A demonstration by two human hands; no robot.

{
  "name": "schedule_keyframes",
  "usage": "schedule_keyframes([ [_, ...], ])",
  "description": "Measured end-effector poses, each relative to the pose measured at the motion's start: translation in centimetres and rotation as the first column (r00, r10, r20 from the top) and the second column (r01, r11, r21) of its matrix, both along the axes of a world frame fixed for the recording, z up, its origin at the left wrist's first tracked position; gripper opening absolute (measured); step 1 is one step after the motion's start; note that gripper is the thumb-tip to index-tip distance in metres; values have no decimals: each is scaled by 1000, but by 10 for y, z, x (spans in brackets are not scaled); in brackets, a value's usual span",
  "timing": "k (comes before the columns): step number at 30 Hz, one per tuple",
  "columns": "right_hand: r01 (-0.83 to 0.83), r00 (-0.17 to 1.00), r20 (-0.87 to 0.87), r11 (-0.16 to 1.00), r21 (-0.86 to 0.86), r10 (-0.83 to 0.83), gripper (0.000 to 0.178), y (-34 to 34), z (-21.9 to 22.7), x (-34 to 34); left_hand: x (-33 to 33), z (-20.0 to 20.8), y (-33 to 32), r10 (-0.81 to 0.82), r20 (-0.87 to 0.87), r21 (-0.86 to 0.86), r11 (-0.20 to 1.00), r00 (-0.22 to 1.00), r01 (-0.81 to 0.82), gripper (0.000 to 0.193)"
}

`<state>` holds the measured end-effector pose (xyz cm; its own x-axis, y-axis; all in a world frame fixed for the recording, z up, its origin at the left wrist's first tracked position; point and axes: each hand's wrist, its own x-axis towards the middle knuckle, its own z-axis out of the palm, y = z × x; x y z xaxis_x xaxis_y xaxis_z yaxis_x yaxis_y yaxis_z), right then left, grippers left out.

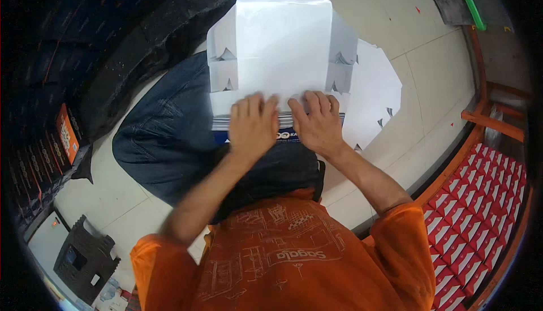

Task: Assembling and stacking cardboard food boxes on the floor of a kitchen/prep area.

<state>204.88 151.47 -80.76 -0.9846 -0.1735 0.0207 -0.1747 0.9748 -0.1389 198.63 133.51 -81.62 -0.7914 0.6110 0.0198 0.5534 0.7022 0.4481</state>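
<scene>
A white die-cut cardboard box blank (284,45), with notched side flaps, lies on top of a stack of similar blanks (220,124) on my lap. My left hand (253,121) and my right hand (317,118) sit side by side at its near edge. On both hands the fingers curl over the near strip of the board, thumbs turned toward each other, closed on it. The fingertips are partly hidden against the white board. Below the layered edges shows a dark blue printed panel (289,137).
More white blanks (373,93) lie on the tiled floor (421,79) to the right. Rows of red and white boxes (475,215) fill a wooden-framed rack at lower right. Dark boxes (34,166) are stacked at left, and a dark grey plastic stool (85,260) stands at lower left.
</scene>
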Motion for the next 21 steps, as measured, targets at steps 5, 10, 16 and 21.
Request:
schedule_keyframes([
  [5,81,981,-180,997,15,-77,45,-2,-1,-25,-3,-20,18,164,-156,147,979,974,-141,34],
  [10,-35,944,282,902,-430,171,50,43,82,-18,-16,42,-61,-120,111,131,986,987,105,47],
  [16,-460,830,-45,730,506,555,56,75,65,16,-67,37,-103,-668,-303,-423,734,680,532,54],
  [21,-569,775,-161,786,243,611,43,78,37,11,-79,22,-102,-734,-448,-237,648,510,724,40],
])
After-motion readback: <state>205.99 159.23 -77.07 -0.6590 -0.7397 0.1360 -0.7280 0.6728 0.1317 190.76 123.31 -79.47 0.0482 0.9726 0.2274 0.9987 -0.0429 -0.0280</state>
